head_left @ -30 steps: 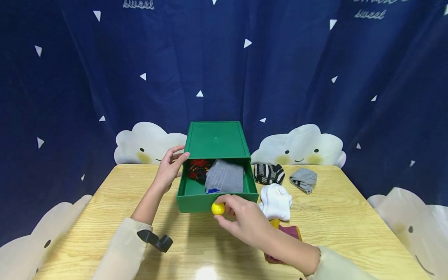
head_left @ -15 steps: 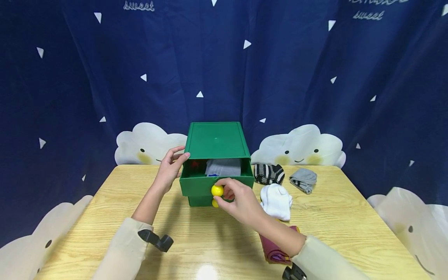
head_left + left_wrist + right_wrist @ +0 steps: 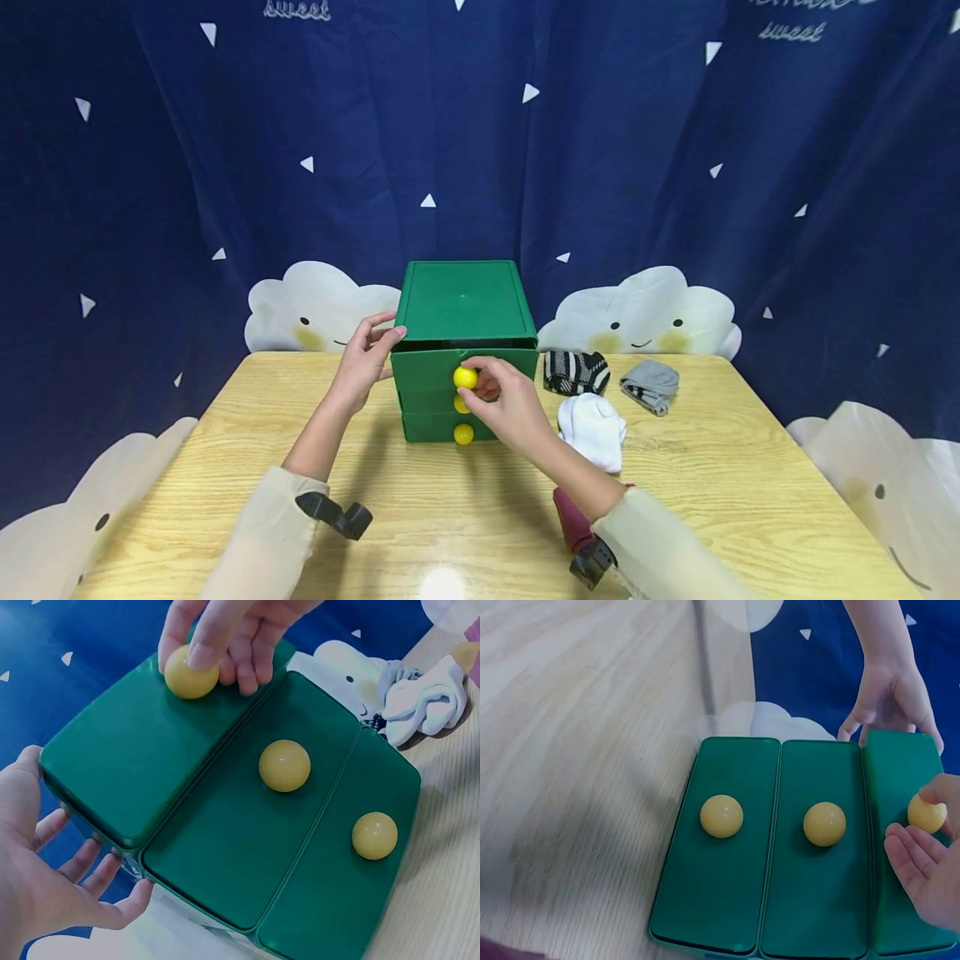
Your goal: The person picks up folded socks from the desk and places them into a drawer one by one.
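A green box with three drawers (image 3: 462, 300) stands on the table, each drawer front bearing a round yellow knob. Between thumb and fingers my right hand (image 3: 512, 404) pinches the top drawer's knob (image 3: 465, 377). That top drawer (image 3: 120, 750) sticks out slightly past the two below, leaving a thin dark gap under the box's top. My left hand (image 3: 362, 362) rests with extended fingers against the box's left side, thumb at the upper front corner. The middle knob (image 3: 284, 766) and bottom knob (image 3: 375, 835) show fully in both wrist views.
To the box's right lie black-and-white patterned socks (image 3: 576, 372), grey socks (image 3: 651, 386) and white socks (image 3: 591, 432). A maroon folded sock (image 3: 573, 521) is partly under my right forearm. Behind the wooden table (image 3: 262, 433) hangs a dark blue curtain (image 3: 465, 125).
My right hand has pushed the top drawer back into the box from well pulled out to nearly closed, hiding the socks inside. The lower knobs came into view. My left hand stayed put.
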A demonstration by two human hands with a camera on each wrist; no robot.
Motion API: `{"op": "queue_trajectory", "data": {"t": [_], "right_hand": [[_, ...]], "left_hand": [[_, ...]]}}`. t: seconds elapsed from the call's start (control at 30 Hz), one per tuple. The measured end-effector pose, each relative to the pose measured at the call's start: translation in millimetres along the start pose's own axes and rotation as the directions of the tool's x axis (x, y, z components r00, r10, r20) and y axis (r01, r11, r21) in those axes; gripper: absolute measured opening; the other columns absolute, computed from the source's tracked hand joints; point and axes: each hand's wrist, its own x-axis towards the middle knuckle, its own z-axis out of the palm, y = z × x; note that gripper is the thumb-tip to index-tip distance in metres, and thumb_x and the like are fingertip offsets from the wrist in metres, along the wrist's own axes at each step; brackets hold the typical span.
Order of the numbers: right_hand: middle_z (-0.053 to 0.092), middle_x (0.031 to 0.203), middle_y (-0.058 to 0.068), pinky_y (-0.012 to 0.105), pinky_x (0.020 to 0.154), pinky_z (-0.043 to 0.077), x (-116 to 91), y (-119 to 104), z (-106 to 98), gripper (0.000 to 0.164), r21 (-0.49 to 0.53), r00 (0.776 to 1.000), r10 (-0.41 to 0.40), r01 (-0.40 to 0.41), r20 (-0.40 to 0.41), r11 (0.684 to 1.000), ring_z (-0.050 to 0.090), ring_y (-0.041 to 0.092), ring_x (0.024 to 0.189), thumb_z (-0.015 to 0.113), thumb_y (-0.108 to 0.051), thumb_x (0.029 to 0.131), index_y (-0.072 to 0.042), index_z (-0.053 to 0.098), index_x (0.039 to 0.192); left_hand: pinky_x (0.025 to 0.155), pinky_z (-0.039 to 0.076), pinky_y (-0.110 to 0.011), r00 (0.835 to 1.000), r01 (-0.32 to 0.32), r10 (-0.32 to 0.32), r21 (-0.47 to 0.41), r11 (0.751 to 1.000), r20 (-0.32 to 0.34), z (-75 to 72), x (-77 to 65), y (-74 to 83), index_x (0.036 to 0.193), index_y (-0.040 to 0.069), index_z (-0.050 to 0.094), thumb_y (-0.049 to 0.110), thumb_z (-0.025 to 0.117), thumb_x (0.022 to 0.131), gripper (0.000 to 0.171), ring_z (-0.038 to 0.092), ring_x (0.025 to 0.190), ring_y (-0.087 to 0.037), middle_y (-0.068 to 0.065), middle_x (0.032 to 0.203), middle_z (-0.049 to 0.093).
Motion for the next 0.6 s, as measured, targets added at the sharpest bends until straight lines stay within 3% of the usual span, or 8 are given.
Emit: {"op": "queue_trajectory", "data": {"t": [0.33,0.47,0.6], "right_hand": [[0.064,0.088,0.006,0.026,0.07,0.055,10.6,11.0,7.8,0.031,0.066,0.996,0.058,-0.053,-0.063,0.996,0.061,0.014,0.075,0.072,-0.01,0.081,-0.01,0.064,0.112],[0.064,0.089,0.005,0.025,0.07,0.054,11.2,12.7,8.9,0.031,0.076,0.996,0.068,-0.063,-0.063,0.995,0.061,0.014,0.076,0.072,-0.012,0.082,-0.012,0.064,0.112],[0.065,0.087,0.005,0.021,0.07,0.053,11.0,12.1,9.3,0.031,0.138,0.991,0.128,-0.12,-0.047,0.983,0.061,0.013,0.076,0.071,-0.014,0.083,-0.015,0.064,0.113]], "left_hand": [[0.1,0.037,-0.061,1.0,-0.001,0.001,0.007,1.0,0.027,0.9,0.0,0.3,0.142,0.017,0.031,0.034,0.048,0.096,0.052,0.036,0.13,-0.031,-0.018,0.139,0.034],[0.1,0.038,-0.06,1.0,0.001,-0.002,0.015,1.0,0.027,1.5,-0.7,2.0,0.142,0.016,0.031,0.033,0.048,0.096,0.052,0.037,0.13,-0.031,-0.018,0.139,0.034],[0.1,0.038,-0.06,1.0,0.0,0.0,0.018,1.0,0.025,1.5,-2.1,3.5,0.142,0.016,0.031,0.034,0.048,0.097,0.052,0.038,0.129,-0.031,-0.018,0.138,0.034]]}}
